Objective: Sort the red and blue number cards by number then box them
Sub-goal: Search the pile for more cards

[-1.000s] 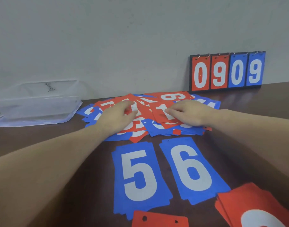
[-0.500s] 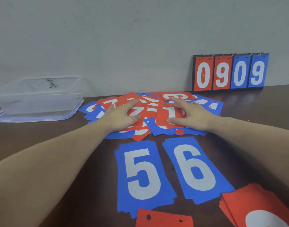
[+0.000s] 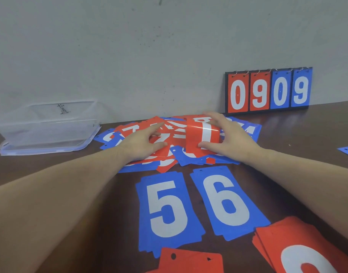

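Head view, from left to right: the left hand (image 3: 143, 143) lies flat, fingers straight, pressing the mixed card pile (image 3: 169, 146). Just to its right, the right hand (image 3: 228, 137) pinches the red 1 card (image 3: 200, 134), bowed between thumb and fingers, long axis running away from the wrist. The clear box (image 3: 48, 129) sits far left, nearer the left hand.

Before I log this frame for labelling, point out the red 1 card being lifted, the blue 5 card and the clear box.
red 1 card (image 3: 194, 134): head view, red left half.
blue 5 card (image 3: 143, 211): head view, blue left margin.
clear box (image 3: 50, 133): head view, front wall.
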